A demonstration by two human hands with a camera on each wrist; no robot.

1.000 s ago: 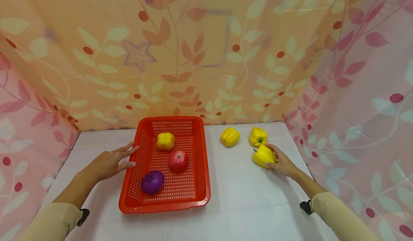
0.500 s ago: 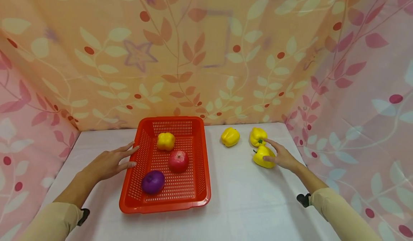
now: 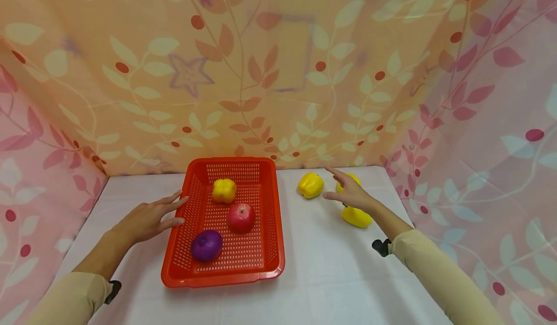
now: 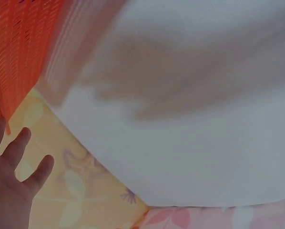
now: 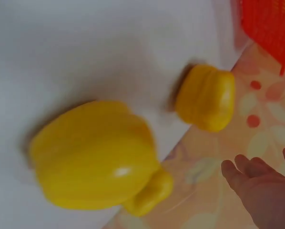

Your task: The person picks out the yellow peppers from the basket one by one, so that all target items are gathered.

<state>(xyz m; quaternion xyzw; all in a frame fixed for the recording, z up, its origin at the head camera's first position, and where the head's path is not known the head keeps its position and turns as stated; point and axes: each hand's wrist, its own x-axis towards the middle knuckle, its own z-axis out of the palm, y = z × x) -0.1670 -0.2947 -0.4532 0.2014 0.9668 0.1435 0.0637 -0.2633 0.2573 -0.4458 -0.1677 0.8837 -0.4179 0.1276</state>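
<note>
My left hand [image 3: 142, 220] touches the left rim of the red plastic basket [image 3: 222, 282] with fingers spread. Inside the basket lie a yellow bell pepper [image 3: 224, 191], a red pomegranate [image 3: 241, 218] and a purple round vegetable [image 3: 207, 245], whose kind I cannot tell. On the right, my right hand [image 3: 352, 193] hangs above the table with straight fingers, holding nothing. Its fingertips point toward the left yellow pepper [image 3: 311, 185], apart from it. Below the hand are a front yellow pepper [image 3: 357, 216] and a back yellow pepper [image 3: 354, 177], both partly hidden by it.
A white cloth covers the table [image 3: 322, 276]. Behind it hangs a leaf-patterned curtain [image 3: 278, 97], and pink patterned cloth [image 3: 491, 170] closes the sides. The basket wall [image 5: 269, 28] shows at the upper right of the right wrist view.
My right hand has let go of the front yellow pepper, risen and moved left and back toward the left pepper. The front pepper stays on the table. The left hand keeps its place.
</note>
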